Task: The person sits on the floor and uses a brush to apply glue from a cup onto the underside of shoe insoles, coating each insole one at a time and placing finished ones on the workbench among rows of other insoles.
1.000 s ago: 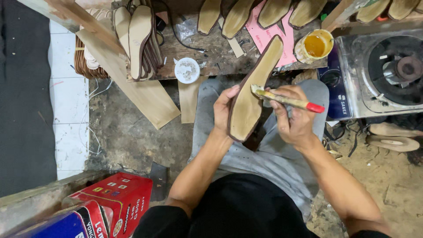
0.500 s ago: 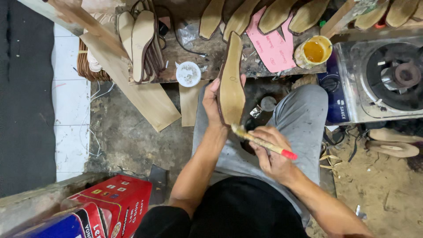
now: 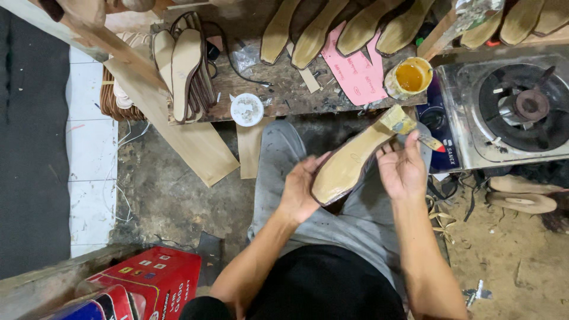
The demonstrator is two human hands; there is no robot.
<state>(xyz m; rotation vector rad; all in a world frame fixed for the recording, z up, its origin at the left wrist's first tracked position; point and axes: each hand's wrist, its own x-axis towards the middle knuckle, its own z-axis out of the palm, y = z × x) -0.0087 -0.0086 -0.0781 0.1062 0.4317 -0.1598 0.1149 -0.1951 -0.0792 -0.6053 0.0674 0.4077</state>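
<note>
Tan shoe sole (image 3: 347, 166) tilted over the lap, heel cupped in the left hand (image 3: 299, 189), right hand (image 3: 403, 169) pinching a brush (image 3: 403, 123) at its toe: gluing step, likely calling for even strokes, glue can (image 3: 409, 77) near.

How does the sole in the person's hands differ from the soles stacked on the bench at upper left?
The held sole lies slanted between the left hand and right hand, while the stacked soles stand on edge, leaning together on the wooden bench. A glue-laden brush touches the held sole's far end; nothing touches the stacked soles. Both are tan with dark edges.
</note>
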